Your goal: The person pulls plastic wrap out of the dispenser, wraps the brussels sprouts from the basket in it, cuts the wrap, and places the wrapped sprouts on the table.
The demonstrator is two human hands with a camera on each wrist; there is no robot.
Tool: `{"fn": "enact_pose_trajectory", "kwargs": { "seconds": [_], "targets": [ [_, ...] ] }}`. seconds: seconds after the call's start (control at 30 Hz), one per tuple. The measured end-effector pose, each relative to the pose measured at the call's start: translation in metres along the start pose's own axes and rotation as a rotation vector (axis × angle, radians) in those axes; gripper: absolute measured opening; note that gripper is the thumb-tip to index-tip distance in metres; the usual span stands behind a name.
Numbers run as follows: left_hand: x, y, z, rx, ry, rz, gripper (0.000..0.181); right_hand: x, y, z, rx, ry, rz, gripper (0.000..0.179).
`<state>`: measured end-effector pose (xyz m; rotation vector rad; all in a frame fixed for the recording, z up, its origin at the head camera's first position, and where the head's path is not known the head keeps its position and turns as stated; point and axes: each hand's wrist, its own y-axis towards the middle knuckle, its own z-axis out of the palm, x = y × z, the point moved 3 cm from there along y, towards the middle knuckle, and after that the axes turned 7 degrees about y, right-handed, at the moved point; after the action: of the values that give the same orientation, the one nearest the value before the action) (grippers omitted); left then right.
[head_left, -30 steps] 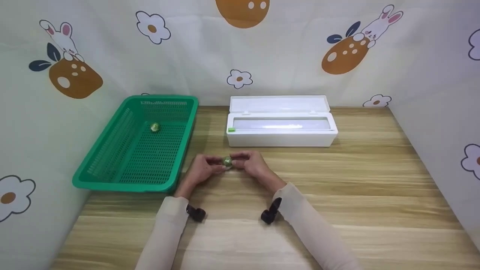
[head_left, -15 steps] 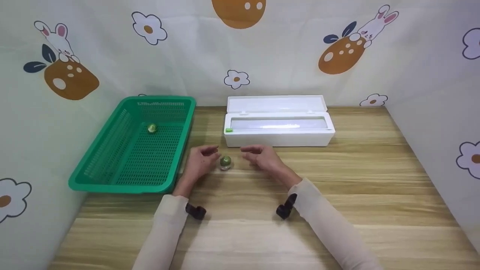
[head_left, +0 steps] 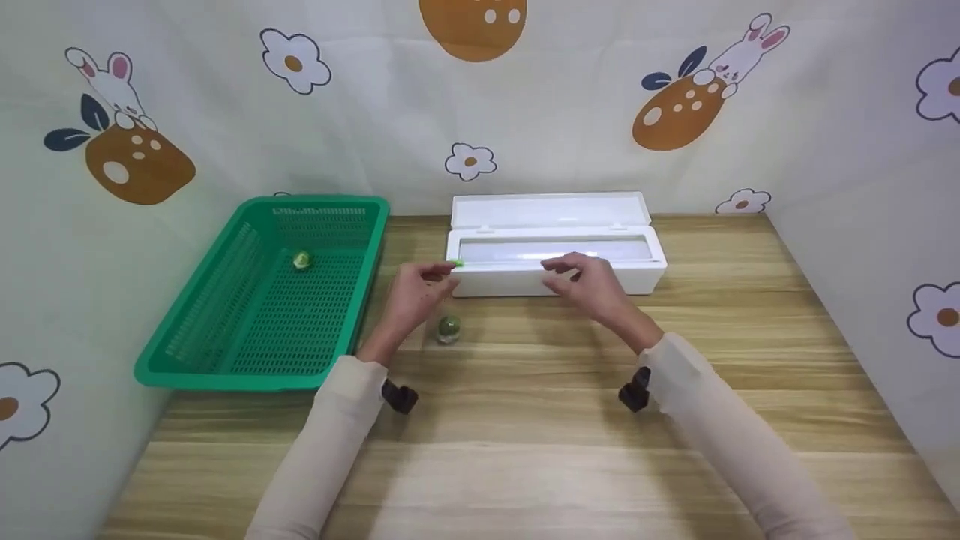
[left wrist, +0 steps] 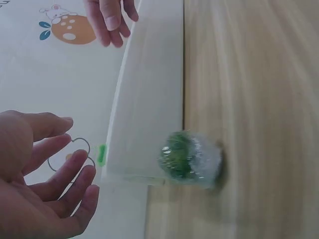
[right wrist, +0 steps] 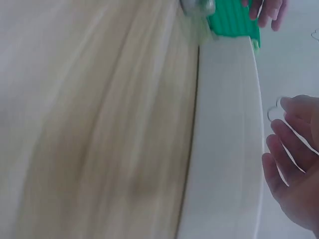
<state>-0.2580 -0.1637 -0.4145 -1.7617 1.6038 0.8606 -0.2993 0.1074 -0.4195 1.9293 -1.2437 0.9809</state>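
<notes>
A small green ball wrapped in clear film (head_left: 448,328) rests on the wooden table, its crumpled film gathered on one side in the left wrist view. Behind it stands a long white cling film dispenser (head_left: 510,283) with its lid raised and a green slide cutter (left wrist: 101,155) at the left end. My left hand (head_left: 418,289) hovers at that end, fingertips right by the cutter, fingers relaxed around nothing. In front of the dispenser's right half, my right hand (head_left: 589,283) is raised with loosely bent fingers, and nothing is in it.
On the left stands a green plastic basket (head_left: 270,380) holding another small green ball (head_left: 301,260). A patterned cloth (head_left: 360,112) hangs behind the table and along both sides. Table surface (head_left: 510,465) stretches in front of the dispenser.
Both hands have let go of the wrapped ball, leaving it on the table. They have moved apart and forward to the dispenser, the right hand farther to the right.
</notes>
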Motion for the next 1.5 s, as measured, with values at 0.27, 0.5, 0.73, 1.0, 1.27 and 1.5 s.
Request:
{"fn": "enact_pose_trajectory", "kwargs": {
  "seconds": [0.27,0.5,0.73,1.0,1.27,1.5],
  "targets": [
    [-0.02,0.025,-0.002,0.159,0.134,0.047,0.031,-0.004,0.008,-0.047,-0.076,-0.197,-0.115,0.028],
    [-0.032,0.04,0.007,0.205,0.252,0.216,0.027,-0.013,0.012,-0.072,-0.065,-0.293,-0.053,0.028],
    [-0.036,0.054,0.014,0.147,0.389,0.359,0.024,-0.031,0.009,-0.084,-0.052,-0.368,-0.041,0.029],
    [-0.029,0.063,0.018,0.142,0.446,0.412,0.023,-0.043,0.007,-0.095,-0.044,-0.45,-0.046,0.028],
    [-0.026,0.067,0.022,0.15,0.499,0.363,0.016,-0.047,0.007,-0.099,-0.035,-0.471,0.005,0.021],
    [-0.023,0.065,0.023,0.145,0.535,0.354,0.015,-0.047,0.008,-0.098,-0.009,-0.488,0.007,0.018]
  ]
}}
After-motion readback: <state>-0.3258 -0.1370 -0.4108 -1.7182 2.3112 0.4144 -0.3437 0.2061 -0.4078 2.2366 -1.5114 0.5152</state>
